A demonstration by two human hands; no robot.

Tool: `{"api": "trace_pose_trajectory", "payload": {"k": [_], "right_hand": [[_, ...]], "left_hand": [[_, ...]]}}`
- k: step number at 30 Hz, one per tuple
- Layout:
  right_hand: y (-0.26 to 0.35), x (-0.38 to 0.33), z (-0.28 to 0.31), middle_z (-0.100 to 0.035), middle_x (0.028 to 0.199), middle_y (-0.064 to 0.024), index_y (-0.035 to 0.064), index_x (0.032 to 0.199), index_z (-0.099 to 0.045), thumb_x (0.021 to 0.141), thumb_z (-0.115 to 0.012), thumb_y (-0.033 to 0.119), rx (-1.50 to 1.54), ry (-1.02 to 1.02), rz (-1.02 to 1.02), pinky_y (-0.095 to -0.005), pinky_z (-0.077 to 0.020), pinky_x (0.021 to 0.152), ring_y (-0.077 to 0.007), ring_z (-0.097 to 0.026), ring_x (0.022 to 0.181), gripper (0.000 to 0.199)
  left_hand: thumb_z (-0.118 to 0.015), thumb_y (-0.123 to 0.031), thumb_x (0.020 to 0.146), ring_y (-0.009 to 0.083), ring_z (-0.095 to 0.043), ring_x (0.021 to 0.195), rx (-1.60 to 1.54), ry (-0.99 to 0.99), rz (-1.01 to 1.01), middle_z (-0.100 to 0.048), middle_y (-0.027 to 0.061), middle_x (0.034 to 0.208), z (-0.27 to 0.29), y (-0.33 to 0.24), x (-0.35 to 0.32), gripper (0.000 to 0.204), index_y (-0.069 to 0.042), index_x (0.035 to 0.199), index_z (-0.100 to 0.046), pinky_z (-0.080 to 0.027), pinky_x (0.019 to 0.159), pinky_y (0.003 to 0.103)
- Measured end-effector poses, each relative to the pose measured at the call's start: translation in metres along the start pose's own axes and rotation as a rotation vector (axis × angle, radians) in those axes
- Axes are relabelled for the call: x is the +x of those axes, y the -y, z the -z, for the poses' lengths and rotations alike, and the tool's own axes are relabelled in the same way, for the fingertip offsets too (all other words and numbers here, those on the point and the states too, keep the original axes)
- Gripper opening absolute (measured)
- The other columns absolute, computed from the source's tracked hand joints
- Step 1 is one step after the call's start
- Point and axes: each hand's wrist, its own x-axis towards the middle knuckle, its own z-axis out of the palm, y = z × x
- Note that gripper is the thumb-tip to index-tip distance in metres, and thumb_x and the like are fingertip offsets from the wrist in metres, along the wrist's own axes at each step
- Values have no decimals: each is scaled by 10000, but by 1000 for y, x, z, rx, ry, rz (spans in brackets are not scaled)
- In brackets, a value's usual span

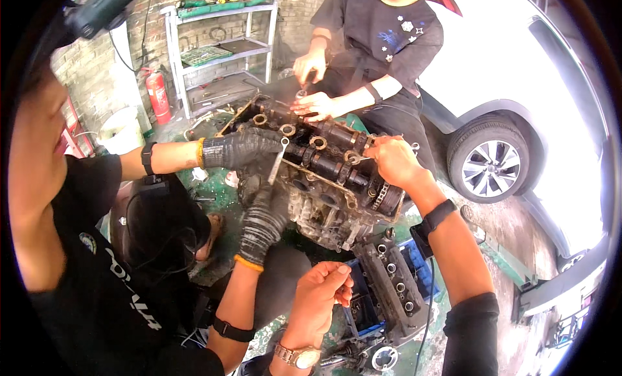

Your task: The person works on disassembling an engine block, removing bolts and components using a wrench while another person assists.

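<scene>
The left hand (pixel 319 299) is nearest, curled in a loose fist; I can't tell if something small is inside. Just past it, a dirty engine cover (pixel 382 286) lies over a blue bin (pixel 424 269). The big engine (pixel 324 181) sits beyond. The right hand (pixel 395 161) touches its right end, fingers bent; I can't tell what they grip. A helper's gloved hands (pixel 262 223) and a spanner (pixel 278 162) crowd its left side.
</scene>
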Motion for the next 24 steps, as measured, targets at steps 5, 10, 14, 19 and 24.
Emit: {"api": "trace_pose_trajectory", "payload": {"k": [5, 10, 14, 19, 24], "right_hand": [[10, -9, 16, -586, 741, -95, 111, 897, -694, 682, -545, -2, -2, -21, 26, -424, -484, 688, -307, -609, 762, 285], [26, -13, 26, -595, 750, -95, 109, 882, -687, 696, -548, 33, -56, 30, 13, -417, -497, 653, -303, -620, 741, 245], [43, -12, 31, -610, 784, -106, 106, 870, -682, 707, -572, 72, -115, 119, -91, -400, -512, 660, -288, -642, 776, 200], [51, -15, 21, -616, 846, -117, 87, 885, -676, 730, -584, 85, -137, 173, -163, -396, -515, 676, -283, -647, 808, 181], [73, -14, 21, -617, 886, -123, 78, 913, -668, 745, -587, 87, -117, 205, -256, -393, -516, 681, -280, -644, 825, 186]], "left_hand": [[-600, -154, 897, 141, -551, 578, -1, 6, 6, -614, 61, 749, -2, 0, -3, 131, -27, 866, -606, -454, 520, 251], [-606, -157, 894, 137, -562, 577, 10, -15, 12, -614, 57, 745, -4, 1, -5, 133, -27, 867, -609, -459, 512, 251], [-609, -158, 893, 134, -566, 571, 13, -13, 14, -614, 55, 742, -6, 1, -7, 135, -27, 865, -610, -459, 508, 246], [-611, -157, 894, 134, -566, 567, 3, 2, 20, -610, 53, 739, -9, -1, -11, 139, -20, 869, -610, -452, 506, 238], [-614, -161, 891, 136, -560, 564, -17, 1, 15, -607, 54, 739, -7, 3, -12, 142, -20, 871, -609, -449, 505, 244]]}}
